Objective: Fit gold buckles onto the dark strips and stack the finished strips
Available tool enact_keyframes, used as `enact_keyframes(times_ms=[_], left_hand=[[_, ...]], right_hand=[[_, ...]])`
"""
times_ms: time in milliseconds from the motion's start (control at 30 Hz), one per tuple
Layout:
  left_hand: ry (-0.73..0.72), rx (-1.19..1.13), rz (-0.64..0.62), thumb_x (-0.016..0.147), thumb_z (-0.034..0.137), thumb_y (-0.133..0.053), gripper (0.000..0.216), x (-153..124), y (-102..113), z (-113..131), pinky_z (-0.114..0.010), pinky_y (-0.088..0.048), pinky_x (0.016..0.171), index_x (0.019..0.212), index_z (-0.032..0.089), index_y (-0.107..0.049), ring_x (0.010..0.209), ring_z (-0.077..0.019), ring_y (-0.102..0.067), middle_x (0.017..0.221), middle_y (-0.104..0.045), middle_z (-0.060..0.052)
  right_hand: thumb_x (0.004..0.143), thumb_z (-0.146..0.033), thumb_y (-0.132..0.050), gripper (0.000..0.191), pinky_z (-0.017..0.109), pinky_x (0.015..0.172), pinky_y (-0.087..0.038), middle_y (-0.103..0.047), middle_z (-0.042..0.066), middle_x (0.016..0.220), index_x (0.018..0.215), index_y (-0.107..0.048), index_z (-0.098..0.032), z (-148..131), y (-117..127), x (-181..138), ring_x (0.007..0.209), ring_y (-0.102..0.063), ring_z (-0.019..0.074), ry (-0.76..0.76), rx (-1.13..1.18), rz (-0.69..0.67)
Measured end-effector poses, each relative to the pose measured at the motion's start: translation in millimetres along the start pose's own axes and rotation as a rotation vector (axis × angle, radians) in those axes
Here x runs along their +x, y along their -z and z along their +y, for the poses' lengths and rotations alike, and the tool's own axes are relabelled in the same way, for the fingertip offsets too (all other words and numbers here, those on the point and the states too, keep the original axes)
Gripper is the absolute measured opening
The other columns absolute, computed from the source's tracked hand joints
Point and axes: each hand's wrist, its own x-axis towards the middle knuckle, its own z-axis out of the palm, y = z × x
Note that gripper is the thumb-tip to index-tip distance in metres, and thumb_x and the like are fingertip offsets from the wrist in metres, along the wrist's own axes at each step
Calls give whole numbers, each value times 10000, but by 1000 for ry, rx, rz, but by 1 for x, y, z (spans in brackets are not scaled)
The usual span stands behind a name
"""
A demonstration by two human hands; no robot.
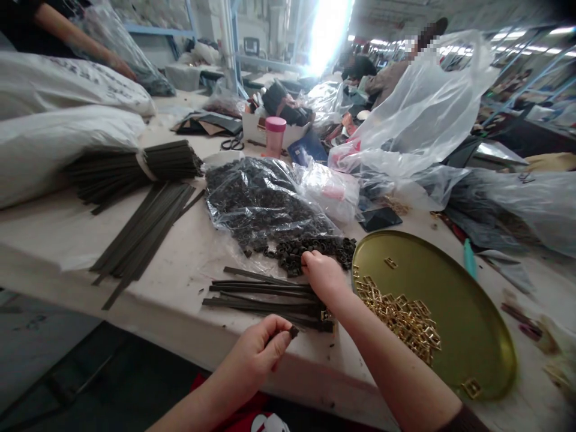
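Observation:
Near the table's front edge, my left hand [266, 343] pinches a small dark piece [293, 332] between thumb and forefinger. It looks like a strap end or a loop, too small to tell which. My right hand [324, 273] reaches with closed fingertips into a pile of small black loops [288, 255]; what they grip is hidden. Below that hand lie several dark narrow straps [261, 304], with a gold buckle [324, 314] at their right ends. Many gold buckles [400, 318] are heaped on a round gold tray [468, 312] to the right.
A clear plastic bag of black loops [265, 198] lies behind the pile. On the left are loose straps [144, 234] and a tied strap bundle [166, 161]. Farther back are scissors [233, 144], a pink-lidded jar [275, 137] and a person's arm [81, 39].

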Motion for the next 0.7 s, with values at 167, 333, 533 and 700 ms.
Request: enact_keyframes(times_ms=[167, 333, 533, 700], left_hand=[[-17, 29, 31, 842, 423, -443, 286, -4, -13, 7, -195, -278, 471, 810, 148, -512, 496, -76, -343, 542, -372, 62], [-46, 49, 68, 834, 434, -443, 297, -17, -19, 12, -196, -273, 459, 809, 144, -506, 467, -74, -320, 511, -355, 71], [-127, 116, 109, 832, 404, -449, 274, -20, -26, 23, -190, -289, 471, 815, 139, -519, 485, -74, -341, 527, -377, 69], [-180, 181, 128, 836, 400, -444, 272, -19, -35, 26, -191, -296, 466, 822, 143, -528, 488, -77, -363, 536, -403, 65]], right_hand=[[792, -115, -441, 139, 284, 579, -349, -633, 108, 827, 808, -573, -158, 1, 2, -8, 713, -597, 207, -16, 74, 38], [783, -146, -456, 62, 264, 632, -387, -616, 66, 798, 759, -510, -166, 16, 13, -29, 739, -577, 170, -56, 272, 155], [756, -271, -539, 159, 223, 553, -419, -570, -5, 694, 679, -418, -201, 7, 20, -96, 620, -540, 114, -2, 957, 116], [642, -243, -662, 315, 258, 675, -432, -571, -17, 757, 904, -495, -196, -10, 24, -133, 721, -553, 121, -83, 1552, 17]])
